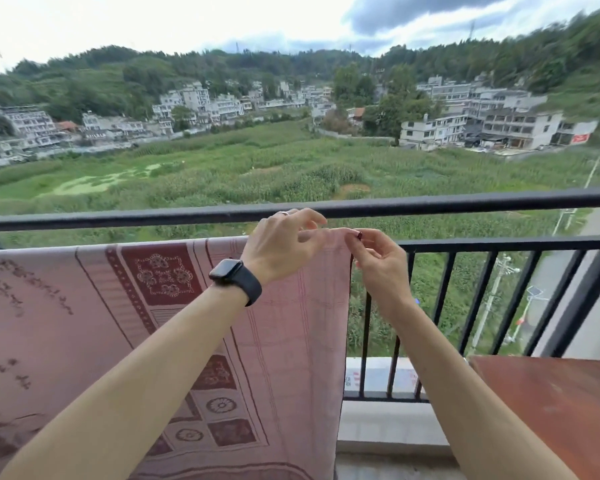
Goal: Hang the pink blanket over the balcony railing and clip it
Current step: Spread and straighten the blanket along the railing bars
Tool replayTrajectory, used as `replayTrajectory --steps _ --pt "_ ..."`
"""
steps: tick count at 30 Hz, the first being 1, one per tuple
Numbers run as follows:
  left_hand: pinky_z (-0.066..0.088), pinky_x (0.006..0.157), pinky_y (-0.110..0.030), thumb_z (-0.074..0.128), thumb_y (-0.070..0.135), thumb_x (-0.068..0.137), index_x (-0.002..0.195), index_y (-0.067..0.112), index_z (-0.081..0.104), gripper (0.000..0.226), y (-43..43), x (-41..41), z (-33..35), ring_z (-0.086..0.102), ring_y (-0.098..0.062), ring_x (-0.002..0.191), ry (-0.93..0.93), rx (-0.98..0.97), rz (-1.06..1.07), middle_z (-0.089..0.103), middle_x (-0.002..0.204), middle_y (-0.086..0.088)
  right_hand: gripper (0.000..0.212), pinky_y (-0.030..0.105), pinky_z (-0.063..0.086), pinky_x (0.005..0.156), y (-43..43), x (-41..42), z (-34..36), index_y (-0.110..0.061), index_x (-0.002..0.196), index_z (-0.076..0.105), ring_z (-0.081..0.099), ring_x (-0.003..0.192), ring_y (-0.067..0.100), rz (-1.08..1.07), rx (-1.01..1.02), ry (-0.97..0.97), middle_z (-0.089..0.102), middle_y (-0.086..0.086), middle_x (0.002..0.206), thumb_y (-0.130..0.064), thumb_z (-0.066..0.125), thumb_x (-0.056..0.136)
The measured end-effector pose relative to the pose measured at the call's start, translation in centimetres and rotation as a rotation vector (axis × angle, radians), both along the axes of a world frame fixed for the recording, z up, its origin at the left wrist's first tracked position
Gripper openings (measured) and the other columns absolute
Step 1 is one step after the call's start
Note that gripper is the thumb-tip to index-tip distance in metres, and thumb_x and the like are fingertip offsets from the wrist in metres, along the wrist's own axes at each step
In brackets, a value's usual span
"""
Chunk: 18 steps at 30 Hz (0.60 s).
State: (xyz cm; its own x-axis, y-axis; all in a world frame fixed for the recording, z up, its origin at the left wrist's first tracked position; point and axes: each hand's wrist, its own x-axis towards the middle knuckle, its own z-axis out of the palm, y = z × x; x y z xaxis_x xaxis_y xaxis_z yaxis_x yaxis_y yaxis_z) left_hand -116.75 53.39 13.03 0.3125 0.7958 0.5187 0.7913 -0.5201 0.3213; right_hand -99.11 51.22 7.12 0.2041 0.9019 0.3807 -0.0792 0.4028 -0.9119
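The pink blanket point(284, 341), patterned with dark red squares and flowers, hangs over the lower bar of the black balcony railing point(499, 244) and covers its left part. My left hand point(284, 244), a black watch on its wrist, pinches the blanket's top edge near the upper right corner. My right hand point(378, 261) is just to the right and grips that corner between thumb and forefinger. A small dark red thing point(359, 234) shows at its fingertips; I cannot tell whether it is a clip or a nail.
A higher black handrail point(465, 202) runs across just behind my hands. The upright bars to the right of the blanket are bare. A reddish-brown table point(561, 403) stands at the lower right. Fields and buildings lie far below.
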Motion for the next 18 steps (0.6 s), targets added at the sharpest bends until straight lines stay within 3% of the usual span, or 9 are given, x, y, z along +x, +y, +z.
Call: replayTrajectory --steps 3,5,7,10,13,15,18 --pt "0.053 0.083 -0.038 0.05 0.059 0.093 0.111 0.038 0.066 0.032 -0.1 -2.0 -0.8 0.065 -0.01 0.092 0.029 0.016 0.009 0.072 0.101 0.011 0.01 0.018 0.053 0.063 0.6 -0.4 -0.3 -0.019 0.097 0.072 0.07 0.077 0.012 -0.099 0.006 -0.071 0.074 -0.004 0.085 -0.026 0.064 0.097" --pt "0.053 0.083 -0.038 0.049 0.061 0.093 0.114 0.037 0.065 0.035 -0.1 -2.5 -1.3 0.065 -0.01 0.092 0.019 0.008 0.002 0.072 0.102 0.01 0.016 0.021 0.054 0.063 0.9 -1.4 -0.8 -0.02 0.103 0.071 0.068 0.079 0.015 -0.146 0.003 -0.166 0.073 -0.004 0.088 -0.028 0.058 0.101" --pt "0.05 0.088 -0.04 0.048 0.059 0.094 0.116 0.035 0.065 0.037 0.0 -2.6 -1.8 0.064 -0.012 0.093 0.028 0.05 0.004 0.071 0.103 0.009 0.02 0.03 0.058 0.073 1.0 -2.2 -1.0 -0.022 0.112 0.069 0.068 0.086 0.014 -0.193 0.003 -0.248 0.073 -0.006 0.096 -0.03 0.053 0.103" --pt "0.037 0.105 -0.037 0.051 0.049 0.095 0.123 0.033 0.062 0.034 -0.2 -3.2 -3.7 0.056 -0.013 0.115 0.016 0.219 0.034 0.065 0.123 0.01 0.028 0.031 0.054 0.085 0.3 -2.9 -1.8 -0.021 0.126 0.062 0.061 0.1 0.009 -0.356 0.05 -0.312 0.064 -0.004 0.115 -0.031 0.052 0.102" --pt "0.032 0.108 -0.037 0.059 0.031 0.091 0.129 0.028 0.058 0.038 -1.3 -6.3 -7.9 0.049 -0.016 0.127 -0.049 0.377 0.13 0.055 0.136 0.006 0.024 0.028 0.044 0.081 -1.4 -4.1 -4.2 -0.016 0.115 0.057 0.054 0.093 0.016 -0.578 0.203 -0.262 0.055 0.002 0.108 -0.033 0.058 0.097" --pt "0.034 0.109 -0.039 0.061 0.027 0.088 0.13 0.025 0.058 0.043 -2.9 -9.6 -11.7 0.048 -0.019 0.129 -0.029 0.378 0.243 0.054 0.139 0.003 0.015 0.025 0.043 0.077 -2.5 -6.4 -6.9 -0.022 0.104 0.057 0.054 0.086 0.012 -0.462 0.259 -0.356 0.056 -0.001 0.095 -0.033 0.057 0.094" --pt "0.04 0.105 -0.042 0.058 0.033 0.085 0.131 0.031 0.058 0.047 -6.0 -14.2 -17.7 0.049 -0.02 0.126 -0.021 0.093 0.426 0.056 0.137 0.006 0.009 0.022 0.043 0.075 -2.8 -10.6 -11.7 -0.034 0.102 0.059 0.055 0.086 0.0 -0.09 0.134 -0.624 0.06 -0.013 0.094 -0.032 0.061 0.093"
